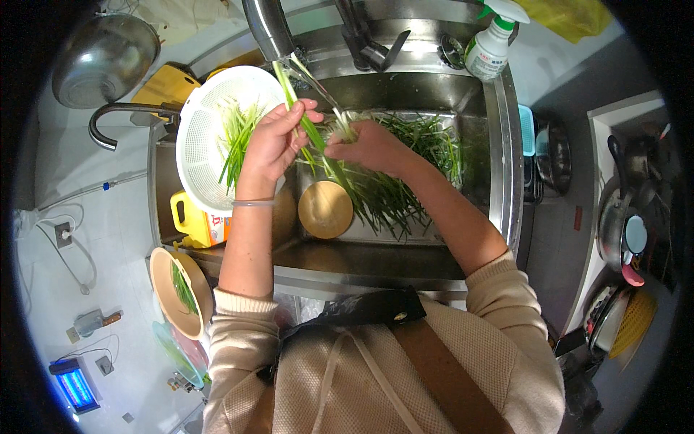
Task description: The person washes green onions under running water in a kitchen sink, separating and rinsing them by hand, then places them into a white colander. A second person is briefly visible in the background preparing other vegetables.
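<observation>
Between thumb and fingers, my left hand [279,135] holds a few long green allium stalks [313,133], pale ends up, beside the faucet spout [269,32]. Lower down, my right hand [371,146] has its fingers closed around the pale ends of more stalks [342,127]. Water runs from the spout towards it. Under and beside the right forearm, a large heap of green stalks [401,190] lies wet in the steel sink basin [390,250]. A white colander [198,146] with trimmed-looking stalks [238,144] stands left of my left hand.
A round tan bowl [325,210] sits in the basin near its front. Left of it is a yellow jug [198,219]. A beige basin [198,287] with greens stands front left. At the back are a faucet lever [387,53] and a spray bottle [490,49].
</observation>
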{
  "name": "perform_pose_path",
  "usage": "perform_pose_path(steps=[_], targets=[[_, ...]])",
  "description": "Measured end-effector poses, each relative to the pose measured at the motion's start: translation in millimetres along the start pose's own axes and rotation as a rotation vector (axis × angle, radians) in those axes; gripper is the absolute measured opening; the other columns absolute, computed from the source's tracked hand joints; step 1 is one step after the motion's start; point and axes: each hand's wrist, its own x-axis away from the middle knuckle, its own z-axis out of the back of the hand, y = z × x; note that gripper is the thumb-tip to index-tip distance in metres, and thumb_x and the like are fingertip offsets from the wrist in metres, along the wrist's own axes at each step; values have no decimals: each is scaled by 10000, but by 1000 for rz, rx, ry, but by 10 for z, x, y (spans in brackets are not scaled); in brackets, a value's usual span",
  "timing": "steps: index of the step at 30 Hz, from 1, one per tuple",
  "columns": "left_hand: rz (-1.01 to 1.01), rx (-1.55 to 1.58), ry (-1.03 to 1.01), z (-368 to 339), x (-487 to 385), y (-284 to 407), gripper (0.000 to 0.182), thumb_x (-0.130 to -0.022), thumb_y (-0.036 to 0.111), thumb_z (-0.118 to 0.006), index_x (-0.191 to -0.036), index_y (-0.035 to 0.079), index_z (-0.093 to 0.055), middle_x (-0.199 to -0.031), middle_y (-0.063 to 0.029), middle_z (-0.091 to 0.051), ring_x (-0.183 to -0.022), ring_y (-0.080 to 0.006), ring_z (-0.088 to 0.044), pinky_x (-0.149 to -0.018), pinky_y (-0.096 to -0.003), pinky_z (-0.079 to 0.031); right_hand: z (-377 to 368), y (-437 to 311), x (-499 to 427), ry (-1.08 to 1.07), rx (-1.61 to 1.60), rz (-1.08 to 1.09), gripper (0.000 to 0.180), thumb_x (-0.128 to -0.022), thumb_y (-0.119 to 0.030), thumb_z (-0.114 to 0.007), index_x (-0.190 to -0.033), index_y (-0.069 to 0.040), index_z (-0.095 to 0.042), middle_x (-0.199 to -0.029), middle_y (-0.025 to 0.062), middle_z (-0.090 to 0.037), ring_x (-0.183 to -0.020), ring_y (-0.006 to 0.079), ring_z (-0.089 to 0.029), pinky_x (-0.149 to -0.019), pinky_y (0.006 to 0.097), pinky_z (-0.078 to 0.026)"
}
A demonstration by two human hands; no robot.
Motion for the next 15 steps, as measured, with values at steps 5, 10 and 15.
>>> perform_pose_path(steps=[5, 10, 15], targets=[[-88, 34, 86, 40, -1, 47, 163, -814, 158, -455, -891, 27, -514, -777, -96, -565, -475, -48, -391, -433, -150, -333, -42, 63, 9, -67, -176, -43, 173, -733, -181, -563, -823, -33, -559, -719, 28, -563, -632, 91, -507, -603, 225, -401], [-212, 24, 113, -18, -8, 24, 169, -819, 176, -448, -900, 38, -500, -798, -79, -573, -500, -59, -415, -454, -161, -343, -85, 79, 28, -46, -174, -129, 199, -737, -202, -555, -847, -35, -565, -735, 38, -566, -620, 92, -511, -588, 220, -403], [-255, -40, 145, -114, -11, 9, 164, -814, 158, -458, -892, 24, -510, -830, -115, -575, -515, -61, -419, -478, -159, -361, -56, 22, 69, -45, -262, -98, 213, -738, -233, -545, -830, -47, -595, -701, 25, -562, -593, 84, -495, -533, 210, -384]])
